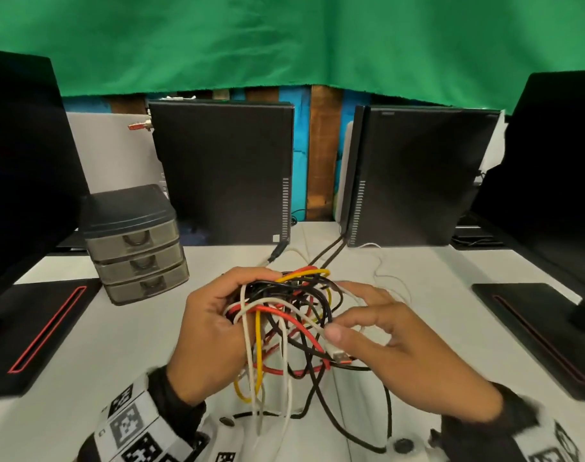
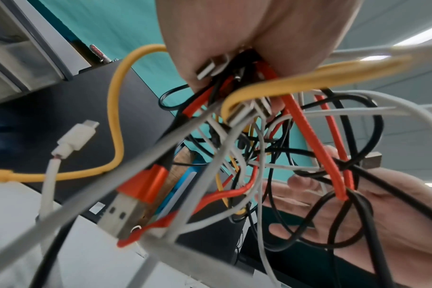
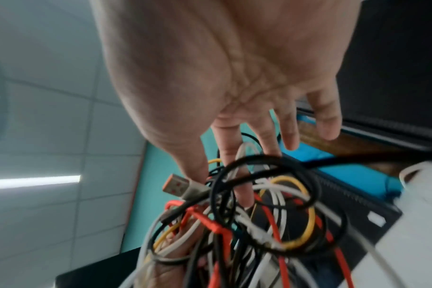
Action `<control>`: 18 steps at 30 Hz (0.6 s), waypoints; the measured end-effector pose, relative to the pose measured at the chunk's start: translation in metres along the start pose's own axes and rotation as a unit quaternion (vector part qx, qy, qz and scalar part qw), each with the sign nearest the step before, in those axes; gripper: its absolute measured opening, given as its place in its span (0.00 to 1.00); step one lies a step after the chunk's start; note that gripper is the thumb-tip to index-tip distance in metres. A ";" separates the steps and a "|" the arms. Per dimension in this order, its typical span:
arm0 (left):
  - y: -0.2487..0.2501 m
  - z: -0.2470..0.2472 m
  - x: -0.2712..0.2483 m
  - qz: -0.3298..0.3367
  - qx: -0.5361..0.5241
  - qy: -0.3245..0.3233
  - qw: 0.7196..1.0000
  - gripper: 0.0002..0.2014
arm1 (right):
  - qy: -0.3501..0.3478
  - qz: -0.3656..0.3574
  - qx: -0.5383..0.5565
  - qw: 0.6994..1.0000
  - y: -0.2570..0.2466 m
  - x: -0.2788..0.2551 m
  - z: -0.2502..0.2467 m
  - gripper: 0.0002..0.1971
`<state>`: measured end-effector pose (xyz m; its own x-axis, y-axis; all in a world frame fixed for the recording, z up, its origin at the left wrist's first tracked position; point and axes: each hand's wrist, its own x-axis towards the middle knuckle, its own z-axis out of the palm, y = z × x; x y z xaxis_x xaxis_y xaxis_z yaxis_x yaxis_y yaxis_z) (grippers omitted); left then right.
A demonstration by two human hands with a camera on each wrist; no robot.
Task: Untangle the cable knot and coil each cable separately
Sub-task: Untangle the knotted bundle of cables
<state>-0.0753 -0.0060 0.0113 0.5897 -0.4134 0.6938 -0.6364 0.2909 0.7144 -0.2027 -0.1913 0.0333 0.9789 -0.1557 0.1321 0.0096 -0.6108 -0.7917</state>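
A tangle of red, yellow, black and white cables (image 1: 291,315) hangs above the white table (image 1: 117,361). My left hand (image 1: 244,295) grips its left side, fingers curled round a bunch of strands and metal plugs (image 2: 210,68). My right hand (image 1: 347,323) is on the right side; thumb and forefinger pinch a white cable just behind its USB plug (image 1: 340,356), while the other fingers stay straight. The right wrist view shows that plug (image 3: 178,186) by the thumb, above the tangle (image 3: 259,224). An orange-collared USB plug (image 2: 126,212) and a white plug (image 2: 77,136) dangle loose.
A grey three-drawer box (image 1: 137,245) stands at the left. Two black computer towers (image 1: 224,171) (image 1: 417,175) are behind, with cords (image 1: 331,251) trailing onto the table. Black monitor bases (image 1: 34,328) (image 1: 534,328) flank both sides.
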 end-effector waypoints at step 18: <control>-0.008 0.004 -0.010 -0.009 0.044 -0.027 0.999 0.21 | -0.033 0.078 0.089 0.992 0.019 0.012 0.017 0.04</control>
<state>-0.0781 -0.0083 -0.0014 0.5749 -0.4649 0.6733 -0.6688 0.2071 0.7140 -0.1876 -0.1919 0.0096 0.9824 -0.1832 -0.0353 -0.1133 -0.4350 -0.8933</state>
